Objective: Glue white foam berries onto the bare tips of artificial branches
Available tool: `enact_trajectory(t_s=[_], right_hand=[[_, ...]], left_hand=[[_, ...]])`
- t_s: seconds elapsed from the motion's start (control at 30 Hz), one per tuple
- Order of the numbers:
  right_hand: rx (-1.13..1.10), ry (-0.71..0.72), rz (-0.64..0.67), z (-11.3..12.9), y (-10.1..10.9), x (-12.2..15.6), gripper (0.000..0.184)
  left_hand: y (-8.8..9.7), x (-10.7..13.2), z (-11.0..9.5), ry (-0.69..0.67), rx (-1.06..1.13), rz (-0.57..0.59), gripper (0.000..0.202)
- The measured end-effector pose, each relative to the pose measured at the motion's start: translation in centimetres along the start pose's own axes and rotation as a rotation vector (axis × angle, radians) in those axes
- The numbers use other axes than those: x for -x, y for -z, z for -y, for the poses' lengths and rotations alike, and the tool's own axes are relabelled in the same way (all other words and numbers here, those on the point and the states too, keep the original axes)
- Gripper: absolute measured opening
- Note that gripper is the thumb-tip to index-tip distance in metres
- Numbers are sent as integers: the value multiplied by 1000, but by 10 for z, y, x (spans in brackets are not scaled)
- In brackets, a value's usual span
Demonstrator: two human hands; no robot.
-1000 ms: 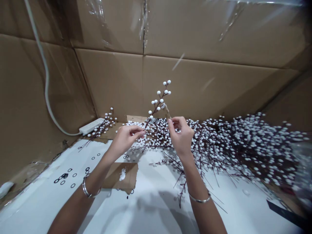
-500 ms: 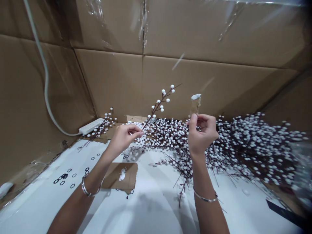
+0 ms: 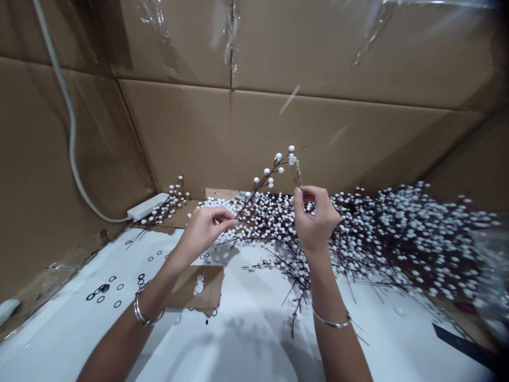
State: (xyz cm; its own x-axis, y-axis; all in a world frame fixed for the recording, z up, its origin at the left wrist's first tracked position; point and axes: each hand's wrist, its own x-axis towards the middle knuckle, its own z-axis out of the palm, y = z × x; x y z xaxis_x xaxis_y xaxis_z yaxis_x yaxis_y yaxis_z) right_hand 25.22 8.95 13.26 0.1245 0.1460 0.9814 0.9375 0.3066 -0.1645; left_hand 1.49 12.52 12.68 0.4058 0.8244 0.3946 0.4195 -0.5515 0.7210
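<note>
Between thumb and fingers, my left hand (image 3: 210, 225) pinches the lower end of a brown berry stem (image 3: 262, 182) with white berries, which slants up to the right. My right hand (image 3: 316, 217) is closed on a small strip of cardboard (image 3: 298, 174), seen nearly edge-on, with white stuff on its upper end. That white-coated end is at the berries near the stem's tip and seems to touch them. Behind and below both hands lies a large heap of similar white-berry stems (image 3: 382, 239).
A cardboard piece (image 3: 212, 284) with a white smear lies on the white tabletop (image 3: 246, 329). Several small black rings (image 3: 104, 288) are scattered at left. A white power strip (image 3: 148, 207) with a cable sits by the cardboard wall (image 3: 178, 127), beside a few berry stems (image 3: 169, 204).
My right hand has moved left, bringing the cardboard strip to the stem's tip and turning it edge-on. The stem in my left hand has shifted slightly right and down.
</note>
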Motion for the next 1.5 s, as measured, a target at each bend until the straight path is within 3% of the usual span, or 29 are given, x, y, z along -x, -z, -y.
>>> enact_trajectory(t_s=[0.4, 0.83, 0.93, 1.2, 1.5], right_hand=[[25, -113, 54, -1, 0, 1, 12], [-1, -64, 71, -6, 1, 1, 9], [-4, -115, 32, -9, 2, 0, 9], [-92, -431, -77, -28, 1, -1, 19], [-142, -436, -44, -26, -1, 1, 20]], left_hand=[[0, -1, -1, -15, -6, 12, 17], [4, -1, 2, -5, -13, 4, 19], [6, -1, 5, -3, 4, 10, 18], [6, -1, 0, -27, -19, 69, 16], [3, 0, -1, -43, -49, 90, 15]])
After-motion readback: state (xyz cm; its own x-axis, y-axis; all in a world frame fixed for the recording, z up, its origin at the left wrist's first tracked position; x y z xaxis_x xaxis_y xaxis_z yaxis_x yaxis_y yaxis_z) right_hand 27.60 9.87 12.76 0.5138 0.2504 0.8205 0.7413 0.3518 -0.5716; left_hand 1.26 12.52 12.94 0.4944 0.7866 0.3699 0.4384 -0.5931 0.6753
